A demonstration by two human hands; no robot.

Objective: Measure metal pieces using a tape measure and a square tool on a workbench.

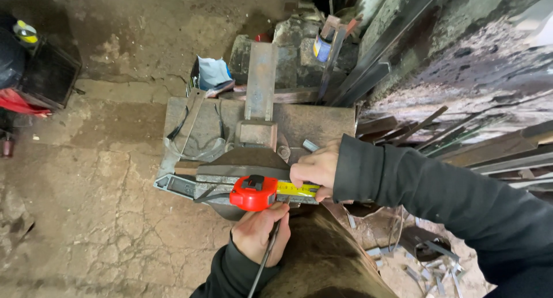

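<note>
While the right hand (314, 170) pinches the yellow tape blade (296, 188) on the metal bar (190, 185), the left hand (262, 232), gripping a thin rod (266, 257), could nudge the red tape measure (253, 193), skewing the reading

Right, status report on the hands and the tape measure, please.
Right hand pins yellow blade to metal piece. Left hand holds thin rod beside red tape measure. Nothing obstructing.

- A worn grey metal slab serves as the desk (322, 122), its top scuffed and rust-stained.
- A rusty steel channel (261, 82) lies lengthwise across the desk's far half.
- A flat steel bar (190, 122) lies at the desk's left side beside loops of wire.
- The desk stands on a cracked concrete floor (98, 211), with small metal offcuts (438, 269) scattered at right.
</note>
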